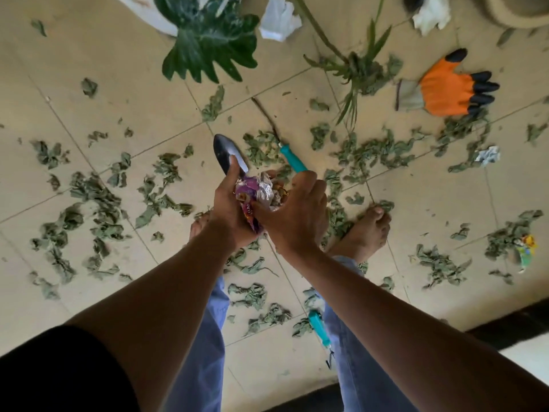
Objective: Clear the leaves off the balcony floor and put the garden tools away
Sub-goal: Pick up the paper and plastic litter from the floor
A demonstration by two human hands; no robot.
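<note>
Dry green leaves [98, 203] lie scattered over the beige tiled balcony floor [124, 93]. My left hand [228, 209] grips a metal trowel [227, 151], thumb on its blade, and also cradles a wad of crumpled purple and silver wrappers [257, 193]. My right hand [297, 215] curls round the same wad from the right, thumb pressed on it. A teal-handled tool with a thin metal shaft [292, 159] lies on the floor beyond my right hand. Another teal-handled tool [319, 327] lies by my right leg. An orange and black garden glove [445, 90] lies at the upper right.
My bare feet [368, 230] stand among the leaves. A large green plant leaf [208, 40], a cut stem [353, 66], white bags [279, 19] and a pot rim [511, 16] are at the top. A crumpled paper [487, 154] and colourful wrapper [525, 248] lie right.
</note>
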